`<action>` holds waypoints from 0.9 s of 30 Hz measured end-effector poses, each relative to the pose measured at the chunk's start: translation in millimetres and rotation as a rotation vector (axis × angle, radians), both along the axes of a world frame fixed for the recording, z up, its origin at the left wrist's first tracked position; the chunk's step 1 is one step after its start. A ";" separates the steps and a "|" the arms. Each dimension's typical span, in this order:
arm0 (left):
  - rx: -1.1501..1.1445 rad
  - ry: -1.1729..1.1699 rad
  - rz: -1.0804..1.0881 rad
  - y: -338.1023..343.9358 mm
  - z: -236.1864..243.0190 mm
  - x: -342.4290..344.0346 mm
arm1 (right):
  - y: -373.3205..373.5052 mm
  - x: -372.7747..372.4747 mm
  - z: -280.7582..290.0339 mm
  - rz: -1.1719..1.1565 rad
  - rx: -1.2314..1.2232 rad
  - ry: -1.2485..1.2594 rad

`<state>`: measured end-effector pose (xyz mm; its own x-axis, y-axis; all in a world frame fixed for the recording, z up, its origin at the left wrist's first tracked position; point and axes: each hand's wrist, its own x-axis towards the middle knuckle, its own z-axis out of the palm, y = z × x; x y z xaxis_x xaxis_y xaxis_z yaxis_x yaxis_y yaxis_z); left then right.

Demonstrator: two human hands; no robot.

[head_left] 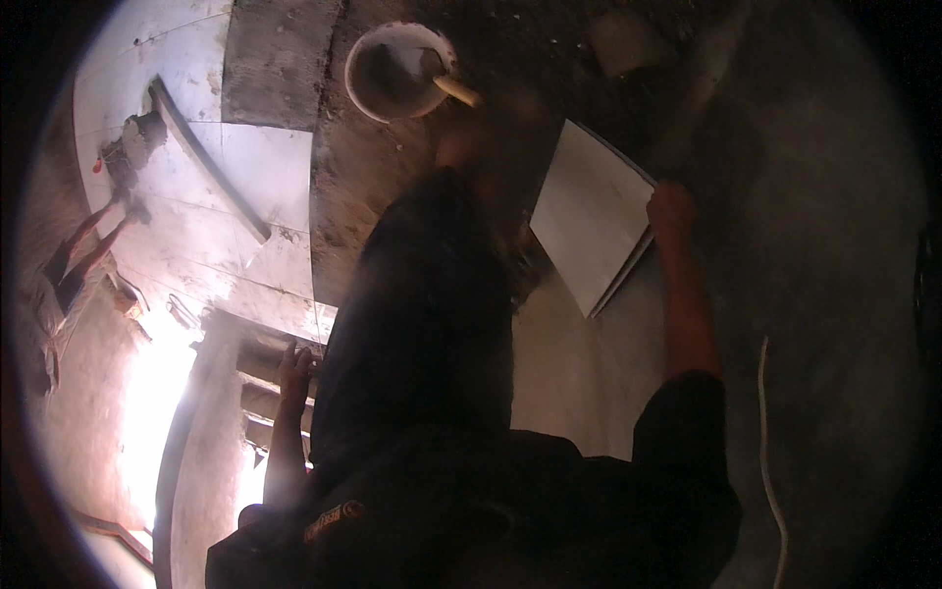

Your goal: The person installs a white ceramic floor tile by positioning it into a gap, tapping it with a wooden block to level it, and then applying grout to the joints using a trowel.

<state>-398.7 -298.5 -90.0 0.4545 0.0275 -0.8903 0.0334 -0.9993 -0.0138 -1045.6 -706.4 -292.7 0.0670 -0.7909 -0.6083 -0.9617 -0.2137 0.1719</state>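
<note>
My right hand (670,208) is closed on the side edge of a square pale tile (587,211), which stands tilted at the right of my dark-clothed leg, with a second thin edge showing behind it. My left hand (296,361) is low at the left beside my leg, near the edge of the tiled floor (270,167), its fingers loosely apart with nothing visible in them. Above my foot sits a round pale basin (383,74) holding dark grey material and a tool with a yellowish handle (456,90).
A long straight bar (209,177) lies across the white tiles at upper left, near small dark items (86,255). Dark rough floor surrounds the basin. A pale cable or hose (770,442) runs along the right. Bright light comes from the lower left.
</note>
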 end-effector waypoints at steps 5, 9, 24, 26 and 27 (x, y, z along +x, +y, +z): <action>-0.060 0.002 0.029 -2.1 -6.6 -6.3 | 20.2 -11.1 -11.6 -0.012 -0.118 0.061; -0.103 -0.001 -0.103 10.9 -13.2 -1.6 | 31.7 3.5 -2.7 -0.031 -0.134 -0.020; -0.134 -0.035 0.030 12.8 -0.6 -32.3 | 145.2 2.5 37.7 -0.253 0.542 -0.104; -0.123 -0.087 -0.043 70.3 -1.5 -25.9 | 177.1 -8.2 -7.9 -0.423 0.836 -0.065; -0.154 -0.161 -0.078 116.2 -9.7 -20.7 | 187.1 14.9 3.9 -0.425 0.758 -0.112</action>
<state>-419.4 -182.3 -99.7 0.5862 -0.1440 -0.7973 -0.0545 -0.9889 0.1385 -1030.7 -519.2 -288.8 -0.0511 -0.1476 -0.9877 -0.9885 0.1485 0.0290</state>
